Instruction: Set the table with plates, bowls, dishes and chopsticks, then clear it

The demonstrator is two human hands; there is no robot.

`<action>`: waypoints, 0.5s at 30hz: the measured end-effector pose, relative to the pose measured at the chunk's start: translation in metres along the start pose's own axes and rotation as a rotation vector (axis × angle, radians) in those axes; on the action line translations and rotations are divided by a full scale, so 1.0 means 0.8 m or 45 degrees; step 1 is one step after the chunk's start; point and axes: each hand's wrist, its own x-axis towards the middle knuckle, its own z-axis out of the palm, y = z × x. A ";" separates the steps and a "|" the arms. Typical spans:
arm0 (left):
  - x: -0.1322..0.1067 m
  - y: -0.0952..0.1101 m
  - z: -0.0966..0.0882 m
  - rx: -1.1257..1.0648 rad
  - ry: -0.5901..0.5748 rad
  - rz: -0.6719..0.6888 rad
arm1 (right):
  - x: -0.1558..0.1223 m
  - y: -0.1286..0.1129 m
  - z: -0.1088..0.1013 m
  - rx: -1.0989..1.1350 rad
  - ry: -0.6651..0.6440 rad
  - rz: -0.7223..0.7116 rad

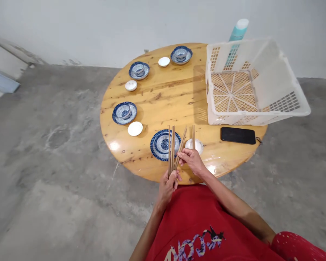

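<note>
My left hand is wrapped round the lower ends of several brown wooden chopsticks, which point away from me. My right hand pinches the slanted chopsticks at the right side of that bunch. Behind the bunch, near the table's front edge, a blue-and-white plate with a bowl on it is partly hidden. A pair of chopsticks rests across the small white dish, just beyond my right hand.
The round wooden table carries more plates with bowls and small white dishes. At right stand a white plastic crate, a black phone and a turquoise bottle.
</note>
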 end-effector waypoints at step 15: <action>-0.008 -0.016 -0.061 -0.339 0.560 0.091 | 0.001 -0.034 0.023 -0.278 0.233 -0.440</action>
